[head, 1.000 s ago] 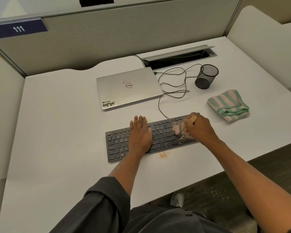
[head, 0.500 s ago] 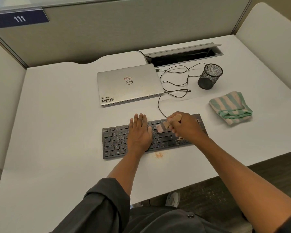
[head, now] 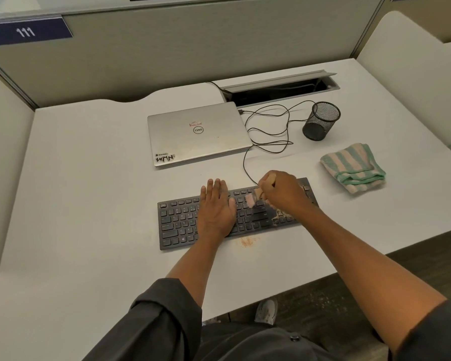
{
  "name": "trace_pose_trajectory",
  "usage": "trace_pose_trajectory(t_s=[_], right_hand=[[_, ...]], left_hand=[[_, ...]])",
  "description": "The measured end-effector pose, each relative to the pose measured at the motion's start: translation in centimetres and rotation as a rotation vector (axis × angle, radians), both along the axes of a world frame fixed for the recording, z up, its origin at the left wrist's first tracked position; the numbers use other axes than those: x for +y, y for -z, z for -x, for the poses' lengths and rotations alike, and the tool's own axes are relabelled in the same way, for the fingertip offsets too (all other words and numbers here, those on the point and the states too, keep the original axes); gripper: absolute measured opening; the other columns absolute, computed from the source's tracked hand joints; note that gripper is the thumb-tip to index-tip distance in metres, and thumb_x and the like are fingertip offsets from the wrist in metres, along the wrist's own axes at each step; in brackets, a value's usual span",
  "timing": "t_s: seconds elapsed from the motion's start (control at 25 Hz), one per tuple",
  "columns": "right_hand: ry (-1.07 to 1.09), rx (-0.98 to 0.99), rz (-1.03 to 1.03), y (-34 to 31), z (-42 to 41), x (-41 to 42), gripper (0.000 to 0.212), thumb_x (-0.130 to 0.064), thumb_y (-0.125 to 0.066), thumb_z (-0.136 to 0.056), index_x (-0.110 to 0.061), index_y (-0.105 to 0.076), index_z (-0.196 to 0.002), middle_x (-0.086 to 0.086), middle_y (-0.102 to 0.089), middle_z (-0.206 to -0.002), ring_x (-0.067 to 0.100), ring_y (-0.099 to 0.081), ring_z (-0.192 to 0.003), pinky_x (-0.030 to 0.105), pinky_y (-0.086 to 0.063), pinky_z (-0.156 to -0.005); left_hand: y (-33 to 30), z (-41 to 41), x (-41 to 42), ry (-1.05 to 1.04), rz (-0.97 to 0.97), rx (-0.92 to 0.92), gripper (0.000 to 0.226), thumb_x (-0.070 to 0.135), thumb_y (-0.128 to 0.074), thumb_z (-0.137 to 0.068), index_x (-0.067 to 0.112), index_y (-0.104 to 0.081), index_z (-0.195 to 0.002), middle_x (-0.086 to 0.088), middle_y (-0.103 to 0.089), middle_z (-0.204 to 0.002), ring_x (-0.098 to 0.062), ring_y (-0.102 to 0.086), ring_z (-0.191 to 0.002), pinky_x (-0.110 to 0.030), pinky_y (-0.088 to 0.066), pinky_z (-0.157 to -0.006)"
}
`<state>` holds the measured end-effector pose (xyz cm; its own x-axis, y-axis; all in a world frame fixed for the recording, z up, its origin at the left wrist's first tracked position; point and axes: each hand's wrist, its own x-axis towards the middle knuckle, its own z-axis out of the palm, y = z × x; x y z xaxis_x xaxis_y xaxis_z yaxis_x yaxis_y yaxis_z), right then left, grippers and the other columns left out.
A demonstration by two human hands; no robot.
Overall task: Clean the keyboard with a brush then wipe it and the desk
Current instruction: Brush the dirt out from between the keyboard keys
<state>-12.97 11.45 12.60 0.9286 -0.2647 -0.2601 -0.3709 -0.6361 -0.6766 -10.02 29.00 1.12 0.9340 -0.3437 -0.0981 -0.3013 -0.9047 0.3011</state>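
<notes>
The left hand (head: 215,207) lies flat on the keyboard (head: 177,225). The right hand (head: 281,191) grips a brush (head: 253,199) (crumbs sit nearby).

Left hand (head: 216,207) flat on dark keyboard (head: 179,227), right hand (head: 281,191) gripping brush (head: 253,199), bristles on keys.

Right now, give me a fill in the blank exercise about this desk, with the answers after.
1. The right hand grips a ____ over the keyboard.
2. The left hand rests flat on the ____.
3. The striped cloth lies to the ____ of the keyboard.
4. The laptop's lid is ____.

Answers: brush; keyboard; right; closed
</notes>
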Motion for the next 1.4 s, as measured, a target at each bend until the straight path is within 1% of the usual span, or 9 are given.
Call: trace_pose_trajectory(t_s=[0.12, 0.32, 0.52, 0.64, 0.72, 0.84, 1.0, 1.28, 1.4], right_hand=[[0.019, -0.025, 0.279, -0.8, -0.4, -0.6, 0.021, -0.017, -0.048, -0.096, -0.013, -0.063, -0.083, 0.001, -0.068, -0.079, 0.016, -0.060, -0.069, 0.022, -0.035, -0.052], [-0.077, 0.009, 0.158, -0.6, -1.0, 0.6, 0.029, -0.021, -0.048, -0.095, -0.008, -0.068, -0.078, 0.006, -0.073, -0.075, 0.022, -0.067, -0.073, 0.035, -0.054, -0.068], [-0.084, 0.155, 0.386, -1.3, -2.0, -0.8, 0.024, -0.020, -0.049, -0.093, -0.007, -0.060, -0.075, 0.006, -0.062, -0.071, 0.023, -0.057, -0.068, 0.030, -0.040, -0.058], [-0.086, 0.075, 0.196, -1.5, -1.9, -0.5, 0.026, -0.024, -0.049, -0.096, -0.010, -0.068, -0.084, 0.003, -0.073, -0.075, 0.020, -0.066, -0.070, 0.034, -0.054, -0.069], [-0.094, 0.087, 0.064, -1.0, -1.2, 0.1, 0.025, -0.022, -0.048, -0.097, -0.012, -0.068, -0.087, 0.002, -0.075, -0.072, 0.015, -0.065, -0.060, 0.032, -0.054, -0.062], [-0.151, 0.198, 0.153, -0.8, -1.3, -0.4, 0.027, -0.016, -0.045, -0.095, -0.007, -0.068, -0.083, 0.007, -0.074, -0.069, 0.018, -0.063, -0.057, 0.029, -0.051, -0.057], [-0.145, 0.071, 0.166, -1.4, -1.6, -0.2, 0.025, -0.023, -0.046, -0.096, -0.012, -0.068, -0.091, 0.003, -0.075, -0.078, 0.020, -0.067, -0.072, 0.038, -0.055, -0.075], [-0.221, 0.165, 0.210, -0.7, -1.1, 0.6, 0.029, -0.020, -0.045, -0.094, -0.010, -0.071, -0.086, 0.002, -0.075, -0.072, 0.016, -0.067, -0.067, 0.037, -0.056, -0.079], [-0.168, 0.060, 0.192, -0.9, -1.5, 1.0, 0.027, -0.021, -0.043, -0.095, -0.010, -0.067, -0.087, 0.004, -0.075, -0.075, 0.020, -0.066, -0.070, 0.041, -0.056, -0.081]], left_hand=[[0.1, -0.1, 0.0, 0.001, 0.005, -0.006, 0.071, 0.041, -0.011, -0.101, 0.004, -0.014, -0.161, -0.014, -0.013, -0.169, -0.028, -0.002, -0.157, -0.044, 0.003, -0.127], [0.2, -0.1, 0.0, 0.004, 0.021, -0.016, 0.076, 0.043, -0.006, -0.097, 0.003, -0.017, -0.160, -0.016, -0.016, -0.168, -0.029, -0.005, -0.157, -0.044, 0.001, -0.128], [0.3, -0.1, 0.0, 0.008, 0.035, -0.024, 0.075, 0.043, -0.009, -0.097, 0.003, -0.019, -0.160, -0.016, -0.019, -0.167, -0.030, -0.008, -0.156, -0.045, 0.000, -0.128], [0.3, -0.1, 0.0, 0.012, 0.028, -0.034, 0.076, 0.043, -0.006, -0.097, 0.002, -0.020, -0.159, -0.017, -0.020, -0.167, -0.030, -0.008, -0.156, -0.045, 0.000, -0.128], [0.1, 0.0, 0.1, 0.012, 0.022, -0.027, 0.078, 0.044, -0.003, -0.096, 0.002, -0.019, -0.160, -0.017, -0.020, -0.167, -0.030, -0.008, -0.156, -0.044, 0.001, -0.128], [0.1, -0.1, 0.1, 0.011, 0.025, -0.006, 0.067, 0.040, -0.016, -0.104, 0.003, -0.016, -0.160, -0.016, -0.015, -0.168, -0.029, -0.004, -0.157, -0.044, 0.003, -0.128], [0.0, 0.0, 0.1, 0.016, 0.026, -0.002, 0.064, 0.037, -0.023, -0.107, 0.003, -0.015, -0.160, -0.016, -0.014, -0.168, -0.029, -0.004, -0.157, -0.044, 0.003, -0.127], [0.1, 0.0, 0.1, 0.013, 0.043, -0.016, 0.078, 0.044, -0.003, -0.095, 0.002, -0.018, -0.160, -0.018, -0.018, -0.167, -0.031, -0.007, -0.156, -0.044, 0.002, -0.128], [0.1, 0.0, 0.1, 0.015, 0.034, -0.009, 0.075, 0.042, -0.008, -0.097, 0.002, -0.017, -0.160, -0.018, -0.017, -0.167, -0.030, -0.006, -0.156, -0.044, 0.003, -0.127]])
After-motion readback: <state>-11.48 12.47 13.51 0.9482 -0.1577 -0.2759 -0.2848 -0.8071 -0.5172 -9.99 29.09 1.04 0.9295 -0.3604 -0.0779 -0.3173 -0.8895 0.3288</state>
